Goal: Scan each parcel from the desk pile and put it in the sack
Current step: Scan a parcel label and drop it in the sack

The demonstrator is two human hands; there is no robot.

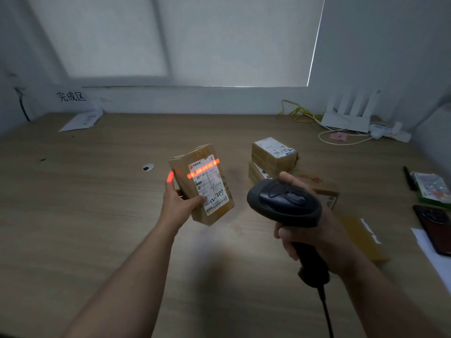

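Note:
My left hand (pixel 177 203) grips a brown taped parcel (pixel 192 157) above the desk, its white label facing up. A red scan line crosses the label's top and lights one fingertip. To the right, my right hand (pixel 314 235) grips a black corded barcode scanner (pixel 284 202), its head pointing at that parcel. Behind the scanner a small pile of brown parcels (pixel 274 152) sits on the wooden desk (pixel 97 191). No sack is in view.
A flat tan parcel (pixel 363 237) lies by my right wrist. At the right edge are a dark phone (pixel 435 228), a green packet (pixel 432 186) and a pen (pixel 408 178). A white router (pixel 346 120) with cables stands at the back right; white paper (pixel 81 120) lies back left.

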